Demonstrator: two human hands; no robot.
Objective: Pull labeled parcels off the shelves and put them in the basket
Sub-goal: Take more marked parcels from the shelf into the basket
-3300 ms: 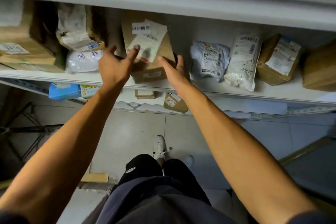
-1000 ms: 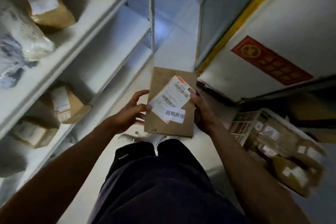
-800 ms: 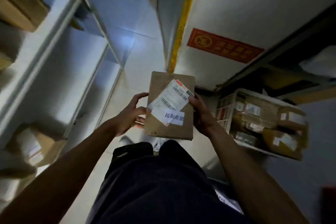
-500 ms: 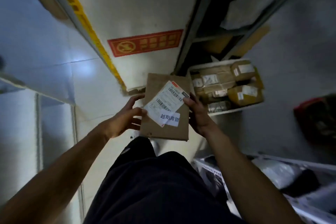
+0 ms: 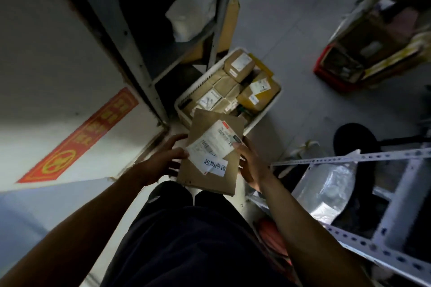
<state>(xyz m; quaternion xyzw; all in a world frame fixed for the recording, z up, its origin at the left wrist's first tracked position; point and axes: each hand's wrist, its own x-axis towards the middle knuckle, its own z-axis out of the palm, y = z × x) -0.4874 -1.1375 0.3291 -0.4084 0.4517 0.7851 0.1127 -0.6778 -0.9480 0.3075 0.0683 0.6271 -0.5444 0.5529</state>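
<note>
Now both hands, left hand point(image 5: 161, 161) and right hand point(image 5: 250, 161), are gripping the brown parcel point(image 5: 211, 154) by its sides, fingers curled on it, above the white basket point(image 5: 263, 116).

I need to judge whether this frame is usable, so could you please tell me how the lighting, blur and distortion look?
Head view: dim overall, legs nearly black; the red sign and red crate are smeared by motion blur; the flat parcel between left hand and right hand is sharper; wide-angle distortion bends the shelf rails.
</note>
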